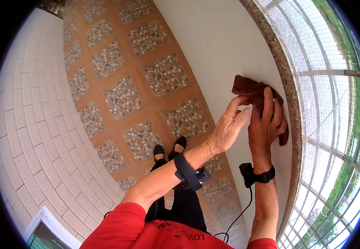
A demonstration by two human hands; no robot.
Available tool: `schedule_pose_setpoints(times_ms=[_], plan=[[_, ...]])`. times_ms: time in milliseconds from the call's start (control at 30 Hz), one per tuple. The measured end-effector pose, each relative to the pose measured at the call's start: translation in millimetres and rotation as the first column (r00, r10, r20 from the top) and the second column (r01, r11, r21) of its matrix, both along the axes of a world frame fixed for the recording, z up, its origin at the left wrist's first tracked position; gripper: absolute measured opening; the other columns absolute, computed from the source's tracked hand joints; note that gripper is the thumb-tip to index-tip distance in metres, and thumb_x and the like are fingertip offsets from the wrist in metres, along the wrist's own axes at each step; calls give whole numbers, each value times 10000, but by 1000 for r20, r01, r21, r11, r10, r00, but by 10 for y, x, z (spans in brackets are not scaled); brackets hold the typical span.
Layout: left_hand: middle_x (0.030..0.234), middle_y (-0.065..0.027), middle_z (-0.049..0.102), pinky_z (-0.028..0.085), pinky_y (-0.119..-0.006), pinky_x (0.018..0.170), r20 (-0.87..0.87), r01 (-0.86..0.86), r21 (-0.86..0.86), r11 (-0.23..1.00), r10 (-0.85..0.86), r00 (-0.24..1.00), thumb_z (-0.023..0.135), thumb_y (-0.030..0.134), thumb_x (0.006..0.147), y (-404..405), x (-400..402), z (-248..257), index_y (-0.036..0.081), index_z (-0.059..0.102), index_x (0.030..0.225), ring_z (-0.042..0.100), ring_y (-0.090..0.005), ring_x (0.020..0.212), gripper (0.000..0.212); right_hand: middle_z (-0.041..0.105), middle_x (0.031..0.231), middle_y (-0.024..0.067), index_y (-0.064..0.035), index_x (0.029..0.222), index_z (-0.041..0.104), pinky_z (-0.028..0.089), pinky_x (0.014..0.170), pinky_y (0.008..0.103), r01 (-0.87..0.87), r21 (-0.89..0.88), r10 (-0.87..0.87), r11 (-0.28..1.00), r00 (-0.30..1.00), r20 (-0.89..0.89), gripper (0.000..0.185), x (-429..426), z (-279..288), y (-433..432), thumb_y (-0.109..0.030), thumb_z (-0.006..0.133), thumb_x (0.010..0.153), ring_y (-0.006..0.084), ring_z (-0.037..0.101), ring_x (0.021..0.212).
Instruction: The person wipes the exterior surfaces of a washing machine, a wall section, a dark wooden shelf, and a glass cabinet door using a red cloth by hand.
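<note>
A dark reddish-brown cloth [250, 88] lies bunched against the smooth white surface of the low wall [226, 53], just below its granite ledge. My right hand [265, 127] is on the cloth, fingers spread over its folds, and part of the cloth hangs out past the little finger. From the left, my left hand [231, 127] reaches the cloth's lower edge. Its fingertips touch the cloth there and are partly hidden; the thumb stands apart from it, close to my right hand. Whether the left fingers grip the cloth is not clear.
The speckled granite ledge [287, 74] curves along my right, under a window with metal bars and mesh [319, 124]. Pebble-inlaid floor [166, 74] runs beside the wall. Opposite stands a pale brick-patterned wall [37, 124]. A black cable [243, 210] trails from the right wrist device [247, 175].
</note>
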State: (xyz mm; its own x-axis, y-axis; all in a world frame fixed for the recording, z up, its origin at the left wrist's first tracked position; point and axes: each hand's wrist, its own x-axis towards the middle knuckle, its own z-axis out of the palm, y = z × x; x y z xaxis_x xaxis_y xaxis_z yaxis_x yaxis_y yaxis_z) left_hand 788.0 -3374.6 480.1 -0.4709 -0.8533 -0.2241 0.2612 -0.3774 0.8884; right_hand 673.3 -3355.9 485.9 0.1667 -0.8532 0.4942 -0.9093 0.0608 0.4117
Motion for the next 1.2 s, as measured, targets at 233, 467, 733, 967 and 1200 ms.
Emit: schedule_pose_setpoints(times_ms=[233, 467, 733, 967, 1200], plan=[[1188, -119, 373, 258, -311, 974, -285, -33, 19, 999, 37, 958, 302, 377, 908, -98, -375, 138, 26, 213, 1262, 360, -185, 1112, 506, 342, 1272, 111, -56, 1043, 551, 284, 914, 410, -238, 94, 154, 967, 833, 532, 325, 25, 306, 196, -38, 594, 721, 293, 369, 1099], [1082, -133, 388, 301, -312, 900, -33, -335, -241, 911, 338, 941, 429, 131, 852, -554, -582, -34, 11, 284, 1178, 385, -210, 997, 376, 318, 1257, 179, -38, 1203, 412, 340, 872, 396, -201, 198, 23, 959, 754, 656, 511, -34, 344, 512, 106, 478, 718, 331, 370, 1108], [1103, -209, 246, 220, -364, 955, 45, -291, -458, 840, 348, 936, 455, 84, 822, -446, -607, 110, 17, 271, 1160, 296, -335, 1044, 390, 450, 1145, 191, 25, 1101, 482, 442, 794, 368, -115, 26, 67, 993, 732, 678, 397, 56, 346, 307, 128, 443, 720, 318, 497, 1002], [1080, -152, 386, 341, -344, 888, 269, -52, -576, 815, 250, 930, 439, 35, 825, -783, -443, -190, 31, 257, 1191, 415, -244, 983, 409, 590, 912, 142, 29, 981, 530, 473, 676, 309, 102, -17, -56, 995, 667, 743, 254, 157, 333, 347, 98, 446, 750, 262, 578, 802], [1104, -187, 307, 280, -357, 919, 128, -157, -491, 857, 249, 960, 459, 7, 782, -976, -405, -231, 36, 298, 1154, 343, -323, 1015, 407, 600, 777, 100, -10, 930, 554, 472, 593, 269, 400, 169, -317, 901, 339, 886, 193, 338, 69, 324, 43, 437, 787, 171, 589, 675]])
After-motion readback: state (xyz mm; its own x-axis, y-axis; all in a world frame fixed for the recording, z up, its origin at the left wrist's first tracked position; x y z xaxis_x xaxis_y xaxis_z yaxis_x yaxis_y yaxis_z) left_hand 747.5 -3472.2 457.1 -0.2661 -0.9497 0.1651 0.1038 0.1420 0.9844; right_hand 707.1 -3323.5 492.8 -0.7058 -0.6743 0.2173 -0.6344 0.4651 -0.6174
